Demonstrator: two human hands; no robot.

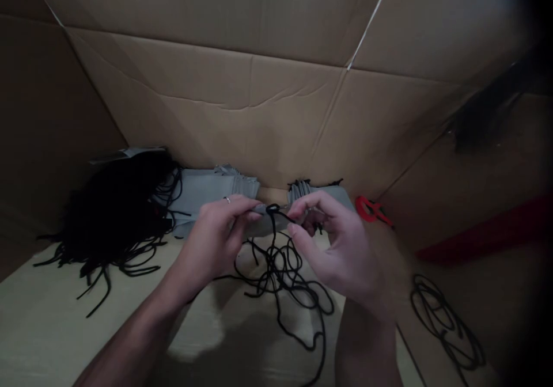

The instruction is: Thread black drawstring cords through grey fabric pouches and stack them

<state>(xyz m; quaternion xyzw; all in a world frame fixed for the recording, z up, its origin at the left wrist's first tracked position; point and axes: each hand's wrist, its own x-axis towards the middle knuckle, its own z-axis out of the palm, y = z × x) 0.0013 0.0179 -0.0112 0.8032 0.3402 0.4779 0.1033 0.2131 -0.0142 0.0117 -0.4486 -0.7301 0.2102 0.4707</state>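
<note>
Thin black cord (272, 209) loops smack between the left hand (222, 226), pinching a flat grey fabric-looking piece (283, 222), and right hand (334, 243), pinching the cord itself.

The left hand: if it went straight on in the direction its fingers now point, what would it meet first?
Probably the black cord loop, just ahead of the left hand, then the right hand; depth is unclear in this single view.
</note>
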